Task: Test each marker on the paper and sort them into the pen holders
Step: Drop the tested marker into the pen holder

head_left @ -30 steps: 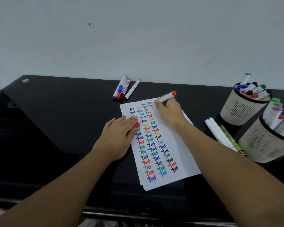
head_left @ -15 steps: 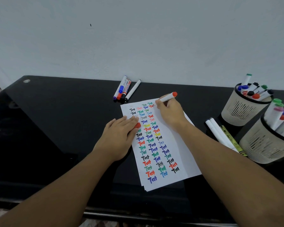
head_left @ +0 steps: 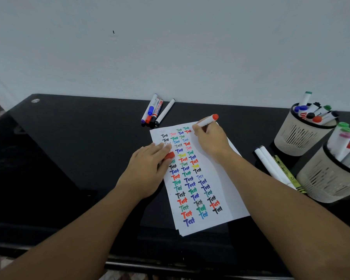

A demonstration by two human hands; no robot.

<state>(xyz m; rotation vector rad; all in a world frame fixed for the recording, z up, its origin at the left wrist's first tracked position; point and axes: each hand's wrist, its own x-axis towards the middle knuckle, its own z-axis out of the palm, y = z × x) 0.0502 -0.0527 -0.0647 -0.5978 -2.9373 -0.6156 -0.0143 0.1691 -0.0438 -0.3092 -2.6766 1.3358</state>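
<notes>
Black glossy desk (head_left: pixel 69 148) pushed up against a pale wall, and everything's laid out so the sorting can run across it. Working from the left: the left hand (head_left: pixel 148 170) lies flat with straight fingers on the edge of the paper (head_left: pixel 214 178), pinning the sheet so it won't skate around while writing. An orange cap (head_left: pixel 169 155) peeks out from under those fingers, probably parked there so it doesn't roll off. Further back near the wall sit four loose markers (head_left: pixel 154 112), which I'd guess are the ones not tested yet. Then the right hand (head_left: pixel 210 141), curled around the orange marker (head_left: pixel 207 120) in a normal writing grip, tip down near the top of the sheet beside a red "Test" scrawl. Tip itself is hidden behind the fingers. Off to the right there's a couple of white markers (head_left: pixel 271 166) and a yellow-green one lying flat, then two beige pen holders (head_left: pixel 301 136) stuffed with capped markers, close enough to drop each one in.
</notes>
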